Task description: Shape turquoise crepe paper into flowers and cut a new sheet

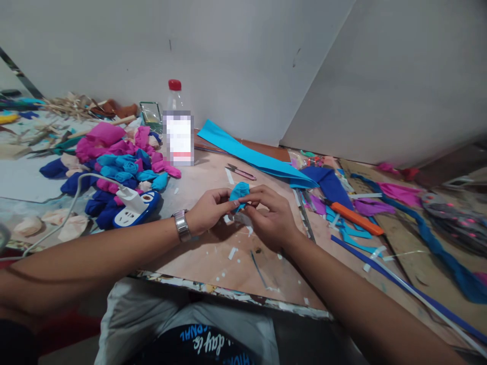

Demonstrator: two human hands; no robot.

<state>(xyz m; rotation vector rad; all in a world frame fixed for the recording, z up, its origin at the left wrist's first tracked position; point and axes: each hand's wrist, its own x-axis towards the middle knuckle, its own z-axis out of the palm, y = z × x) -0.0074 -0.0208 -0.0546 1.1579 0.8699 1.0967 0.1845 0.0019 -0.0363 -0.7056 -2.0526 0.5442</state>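
A small blue crepe-paper flower (239,192) is held just above the table between both hands. My left hand (210,210), with a metal watch on its wrist, pinches the flower's left side between thumb and fingers. From the right, my right hand (272,215) grips its lower edge with thumb and forefinger. The flower's underside is partly hidden by the fingers. Just beyond the hands lie small thread snips (241,172) with pink handles. A long folded strip of blue crepe paper (251,154) stretches behind them.
To the left are a heap of finished paper flowers (125,167), a blue power strip (139,209) with a white charger, and a red-capped bottle (175,101). An orange box cutter (357,219) and paper scraps lie right. A wall (236,66) stands behind.
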